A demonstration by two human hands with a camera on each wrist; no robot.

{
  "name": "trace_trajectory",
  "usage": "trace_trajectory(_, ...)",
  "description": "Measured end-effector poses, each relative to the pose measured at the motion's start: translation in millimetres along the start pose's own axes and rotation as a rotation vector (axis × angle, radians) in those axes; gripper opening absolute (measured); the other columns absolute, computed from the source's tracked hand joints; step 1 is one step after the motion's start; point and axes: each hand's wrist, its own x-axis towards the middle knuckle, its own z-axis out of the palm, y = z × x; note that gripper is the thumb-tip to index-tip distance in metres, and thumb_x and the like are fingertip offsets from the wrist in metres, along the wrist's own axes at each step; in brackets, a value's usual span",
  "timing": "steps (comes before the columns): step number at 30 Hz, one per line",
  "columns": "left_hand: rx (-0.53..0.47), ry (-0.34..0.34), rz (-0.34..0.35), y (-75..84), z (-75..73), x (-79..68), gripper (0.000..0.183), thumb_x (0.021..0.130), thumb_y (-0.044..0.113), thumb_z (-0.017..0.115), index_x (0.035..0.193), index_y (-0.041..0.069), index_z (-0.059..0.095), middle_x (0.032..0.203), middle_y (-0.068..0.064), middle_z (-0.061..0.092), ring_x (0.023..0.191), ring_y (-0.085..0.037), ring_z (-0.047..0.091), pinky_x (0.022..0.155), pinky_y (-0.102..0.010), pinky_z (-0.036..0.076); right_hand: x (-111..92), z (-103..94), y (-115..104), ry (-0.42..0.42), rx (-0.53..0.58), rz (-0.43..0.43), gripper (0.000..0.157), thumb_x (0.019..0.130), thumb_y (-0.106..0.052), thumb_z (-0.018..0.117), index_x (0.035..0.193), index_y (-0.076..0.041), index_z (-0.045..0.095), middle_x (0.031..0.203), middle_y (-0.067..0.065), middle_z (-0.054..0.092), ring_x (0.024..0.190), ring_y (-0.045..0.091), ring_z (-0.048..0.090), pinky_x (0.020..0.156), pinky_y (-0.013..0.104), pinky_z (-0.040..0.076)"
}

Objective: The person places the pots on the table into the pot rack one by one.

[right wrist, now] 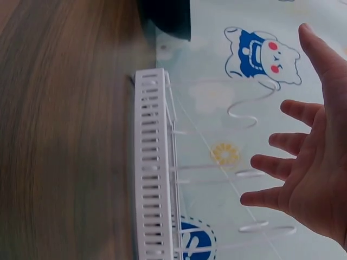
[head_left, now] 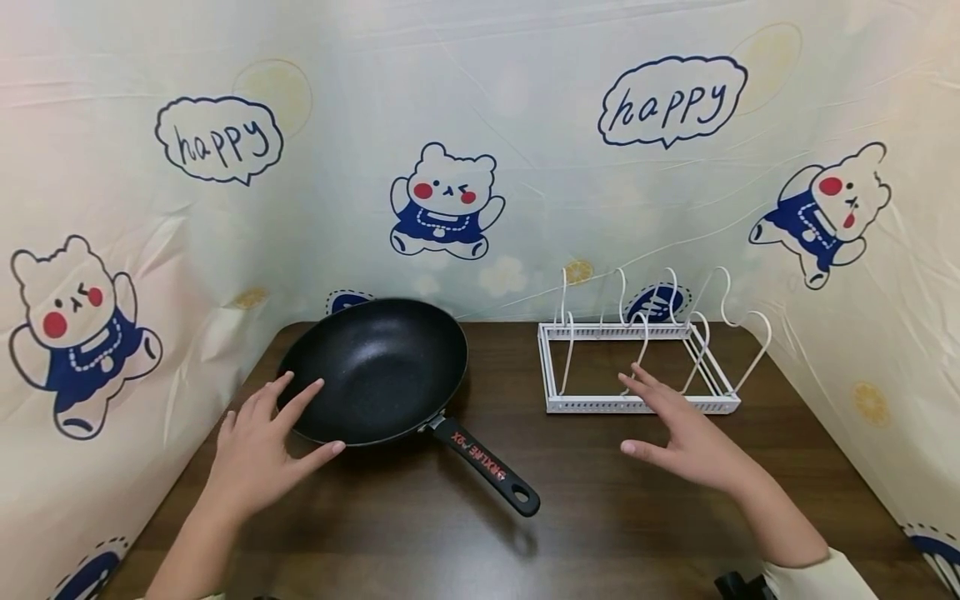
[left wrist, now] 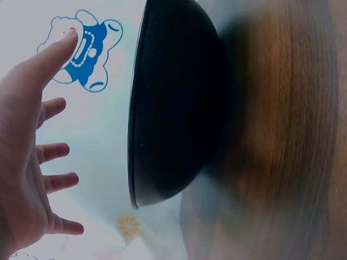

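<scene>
A black frying pan [head_left: 375, 375] lies on the left part of the table, its lettered handle [head_left: 487, 467] pointing toward the front right. My left hand [head_left: 258, 454] hovers over the pan's near left rim with fingers spread and holds nothing; the left wrist view has the pan's dark side [left wrist: 173, 108] apart from that hand [left wrist: 32, 146]. To the right stands a white metal rack [head_left: 637, 404] with a slotted base and several curved wire dividers. Over the rack's near side is my right hand [head_left: 686, 437], fingers extended and nothing in it. The right wrist view shows the rack's slotted edge [right wrist: 152, 162] beside the fingers.
The brown wooden table [head_left: 600, 533] carries both things. A pale cloth [head_left: 540, 208] printed with bears and "happy" bubbles encloses its back and sides. Near the right sleeve [head_left: 817, 579] is a small black object [head_left: 742, 586].
</scene>
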Motion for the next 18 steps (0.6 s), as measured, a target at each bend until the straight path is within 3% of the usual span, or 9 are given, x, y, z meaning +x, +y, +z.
trace_trajectory(10,-0.153,0.018,0.026,16.1,3.4,0.2,0.080,0.075,0.046,0.082,0.144,0.026,0.047,0.139,-0.019,0.042,0.120,-0.045,0.041,0.077,-0.069,0.034,9,16.9,-9,-0.020,0.061,-0.029,0.083,0.083,-0.035,0.078,0.152,-0.018,0.035,0.157,0.014,0.029,0.136,0.044,0.034,0.102,0.065,0.033)
trace_trajectory(18,-0.305,0.002,0.037,29.4,10.6,-4.3,0.070,0.077,0.036,0.083,0.139,0.019,0.053,0.130,-0.013,0.046,0.115,-0.036,0.044,0.085,-0.062,0.039,14,26.5,-17,-0.036,0.097,-0.052,0.081,0.083,-0.034,0.078,0.150,-0.018,0.037,0.155,0.012,0.033,0.135,0.040,0.038,0.102,0.063,0.034)
